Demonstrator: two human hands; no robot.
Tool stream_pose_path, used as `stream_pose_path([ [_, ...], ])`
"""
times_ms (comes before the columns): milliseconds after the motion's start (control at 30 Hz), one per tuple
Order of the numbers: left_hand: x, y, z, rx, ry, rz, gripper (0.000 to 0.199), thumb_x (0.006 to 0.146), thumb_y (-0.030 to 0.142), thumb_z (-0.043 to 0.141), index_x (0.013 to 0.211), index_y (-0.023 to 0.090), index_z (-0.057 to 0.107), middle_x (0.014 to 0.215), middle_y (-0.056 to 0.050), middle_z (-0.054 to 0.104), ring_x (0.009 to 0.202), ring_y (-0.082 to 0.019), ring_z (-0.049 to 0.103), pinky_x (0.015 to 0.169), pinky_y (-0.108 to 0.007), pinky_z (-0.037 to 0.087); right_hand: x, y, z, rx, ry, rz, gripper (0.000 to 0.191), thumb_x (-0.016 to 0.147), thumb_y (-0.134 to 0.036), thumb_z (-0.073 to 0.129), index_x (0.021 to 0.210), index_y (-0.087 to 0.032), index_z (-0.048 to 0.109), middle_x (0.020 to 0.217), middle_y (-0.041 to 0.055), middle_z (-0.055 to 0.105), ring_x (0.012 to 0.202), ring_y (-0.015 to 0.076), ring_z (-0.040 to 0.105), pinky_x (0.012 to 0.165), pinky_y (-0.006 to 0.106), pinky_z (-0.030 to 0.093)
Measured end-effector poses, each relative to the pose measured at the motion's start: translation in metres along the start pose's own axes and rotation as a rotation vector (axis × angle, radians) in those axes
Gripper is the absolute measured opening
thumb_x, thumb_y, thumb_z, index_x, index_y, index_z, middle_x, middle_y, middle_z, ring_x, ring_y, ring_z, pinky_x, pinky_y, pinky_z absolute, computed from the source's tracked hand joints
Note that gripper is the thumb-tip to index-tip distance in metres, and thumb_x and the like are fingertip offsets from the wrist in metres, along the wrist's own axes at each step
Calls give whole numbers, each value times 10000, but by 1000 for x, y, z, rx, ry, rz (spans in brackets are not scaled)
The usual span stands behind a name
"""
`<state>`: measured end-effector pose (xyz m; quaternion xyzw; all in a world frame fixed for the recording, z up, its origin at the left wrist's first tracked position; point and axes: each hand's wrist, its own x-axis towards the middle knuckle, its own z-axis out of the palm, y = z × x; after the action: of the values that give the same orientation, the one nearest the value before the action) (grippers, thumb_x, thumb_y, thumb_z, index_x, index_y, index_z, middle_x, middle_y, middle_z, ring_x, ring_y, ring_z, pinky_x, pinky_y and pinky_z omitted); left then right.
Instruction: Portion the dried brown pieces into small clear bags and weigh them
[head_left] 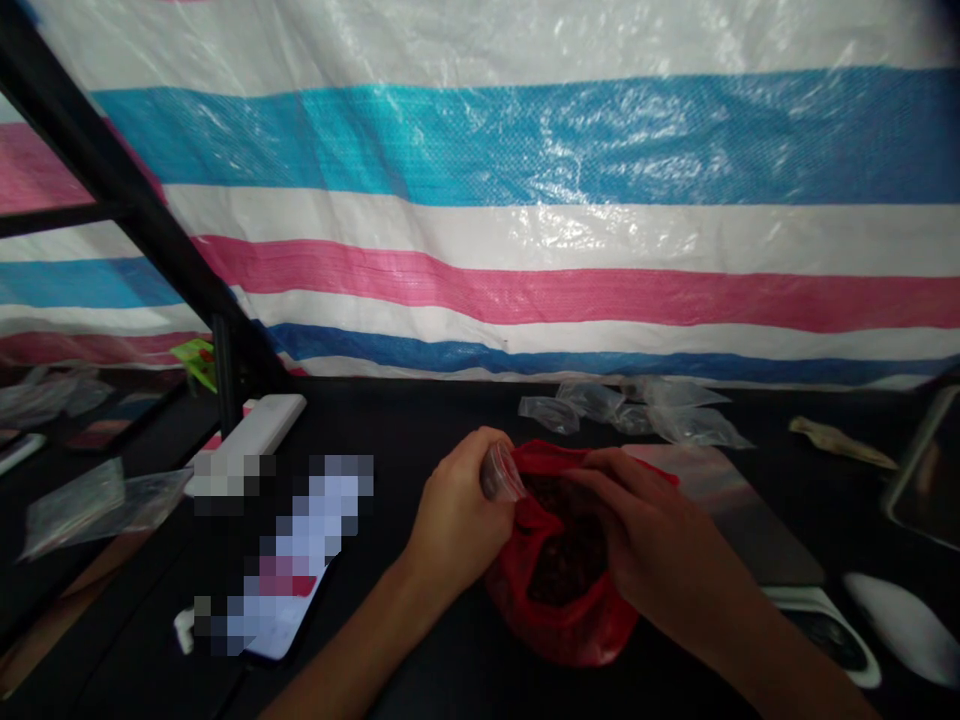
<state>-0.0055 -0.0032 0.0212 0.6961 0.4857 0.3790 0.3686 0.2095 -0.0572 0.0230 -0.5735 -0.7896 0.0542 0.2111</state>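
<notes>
My left hand [457, 510] pinches a small clear plastic cup [501, 473] at the mouth of a red plastic bag [559, 625]. The bag lies open on the black table, filled with dark reddish-brown pieces [566, 550]. My right hand [637, 530] lies across the bag's far rim, its fingers gripping the red plastic and reaching toward the cup. Part of the bag's opening is hidden behind both hands.
Several clear plastic bags [630, 405] lie at the back of the black table. A flat metal plate [739, 510] sits right of the hands. A pixelated object [292, 555] and a white bar [255, 435] lie left. A striped tarp [525, 150] hangs behind.
</notes>
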Motion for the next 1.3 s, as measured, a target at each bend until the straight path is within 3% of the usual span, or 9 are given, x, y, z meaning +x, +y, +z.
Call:
stream_pose_path([
  [167,2,-6,-8,203,-20,-110,405,750,65,606,1104,259,641,905,-24,709,771,-210,659,674,-288,386,-3,4,-1,-76,-85,8,521,851,-26,514,1283,-256,691,1259,94,672,1079,279,680,936,498,567],
  [467,7,-7,4,-276,-174,-244,180,854,165,626,1031,185,644,877,-17,669,783,-161,614,701,-252,469,-1,-7,8,15,-119,48,398,939,-127,564,1302,-243,676,1285,87,713,1162,291,666,1027,549,504],
  [633,7,-1,2,-406,-264,-312,162,862,217,670,1018,174,669,858,-8,667,765,-147,604,686,-237,462,1,-14,6,82,-81,108,311,925,-162,607,1201,-260,709,1215,68,751,1133,285,681,1018,521,502],
  [767,8,-3,2,-415,-241,-310,141,884,220,649,1019,177,655,862,-6,660,769,-144,604,695,-237,466,1,-19,7,137,-24,124,331,908,-143,606,1196,-272,707,1215,56,759,1134,281,689,1006,512,516],
  [867,10,-8,2,-338,-122,-241,131,901,202,624,1031,187,630,854,1,636,757,-145,602,675,-239,461,0,-17,8,196,20,168,361,909,-150,602,1232,-279,695,1222,58,762,1134,281,704,1001,518,535],
  [1000,8,-13,1,-92,67,1,130,926,172,583,1037,220,632,939,-11,654,854,-168,630,767,-272,466,0,-13,7,312,77,244,364,951,-229,587,1307,-291,640,1259,61,753,1142,271,719,988,493,572],
  [1100,4,-9,1,41,-13,49,166,916,154,586,1048,240,637,920,-6,686,846,-186,625,762,-294,441,-1,-15,2,373,83,228,347,1010,-285,526,1351,-294,589,1281,62,736,1152,248,719,995,456,585],
  [1200,-2,-1,3,127,-190,88,284,852,158,670,1120,243,626,959,-10,725,887,-221,630,788,-326,426,-2,-19,-1,380,33,110,358,1028,-301,532,1384,-308,566,1321,63,702,1205,232,686,1042,437,568],
  [1300,-5,3,6,156,-260,115,328,818,158,700,1129,217,612,1032,-33,735,943,-246,634,840,-356,417,-2,-24,-2,352,12,-21,387,1039,-239,513,1408,-345,569,1374,57,639,1248,204,648,1069,397,555],
])
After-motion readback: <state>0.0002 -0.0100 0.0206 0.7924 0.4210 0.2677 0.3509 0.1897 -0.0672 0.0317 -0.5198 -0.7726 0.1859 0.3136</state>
